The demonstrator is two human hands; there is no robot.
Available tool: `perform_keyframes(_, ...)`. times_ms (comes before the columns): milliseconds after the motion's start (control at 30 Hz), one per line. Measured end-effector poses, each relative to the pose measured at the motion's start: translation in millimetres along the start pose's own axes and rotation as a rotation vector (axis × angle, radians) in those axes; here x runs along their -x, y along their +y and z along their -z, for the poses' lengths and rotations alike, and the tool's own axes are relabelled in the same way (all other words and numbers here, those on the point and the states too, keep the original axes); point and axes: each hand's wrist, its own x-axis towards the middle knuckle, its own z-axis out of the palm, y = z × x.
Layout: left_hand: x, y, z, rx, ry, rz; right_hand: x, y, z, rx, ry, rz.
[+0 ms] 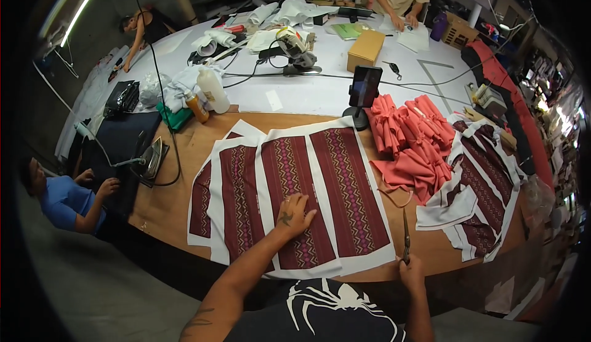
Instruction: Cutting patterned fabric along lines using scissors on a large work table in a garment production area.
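Observation:
My left hand point(295, 215) lies flat on a maroon fabric panel point(348, 188) with white borders and zigzag woven-look stripes. Its fingers point away from me and are a little apart. Several such panels are spread side by side, some overlapping at the left. Near the table's front edge, my right hand point(411, 269) is closed around the handles of a pair of scissors point(406, 238). The blades point away from me, just right of the panels, apart from the fabric. The right fingers are partly hidden by the grip.
Coral fabric bundles point(411, 134) and more maroon-and-white pieces point(486, 176) lie at the right. A phone on a stand point(364, 93) is behind the panels. An iron point(152, 157), bottles point(213, 90) and a corded cutting machine point(298, 53) stand beyond. Other people work around the table.

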Motion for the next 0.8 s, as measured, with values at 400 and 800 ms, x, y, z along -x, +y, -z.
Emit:
perform_keyframes(400, -9.4, 12.2, -47.2, -0.104, 0.071, 0.064, -87.0, -43.2, -71.8, 0.047, 0.228, 0.181)
perform_keyframes(800, -35.1, 46.2, -79.5, -0.098, 0.053, 0.078, -104.2, -9.7, -39.5, 0.002, 0.04, 0.16)
